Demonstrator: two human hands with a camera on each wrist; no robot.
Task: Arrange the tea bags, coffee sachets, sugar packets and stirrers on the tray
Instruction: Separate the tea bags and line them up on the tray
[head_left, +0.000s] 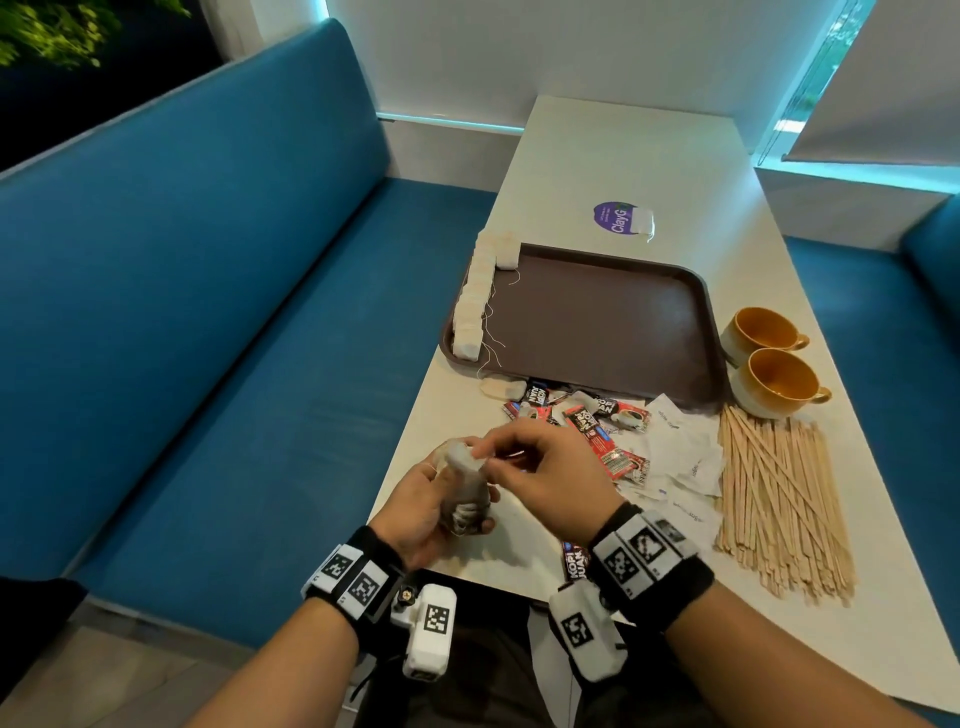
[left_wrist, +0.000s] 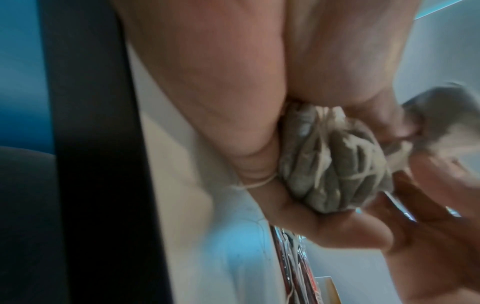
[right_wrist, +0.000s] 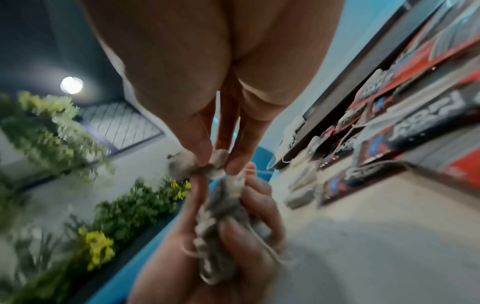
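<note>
The left hand (head_left: 426, 499) is gripping a bunch of tea bags (head_left: 464, 503) above the desk's (head_left: 613, 156) near edge while the right hand (head_left: 545, 467) is pinching one loose. A row of tea bags (head_left: 475, 301) is already lining the tray's (head_left: 696, 332) left rim; coffee sachets (head_left: 592, 426), sugar packets (head_left: 680, 457) and stirrers (head_left: 779, 499) are still lying on the desk.

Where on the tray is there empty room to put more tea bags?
The brown tray is bare everywhere right of the tea bag row along its left rim, up to the mugs' side. It is crowded on the table in front: coffee sachets, sugar packets, stirrers.
</note>
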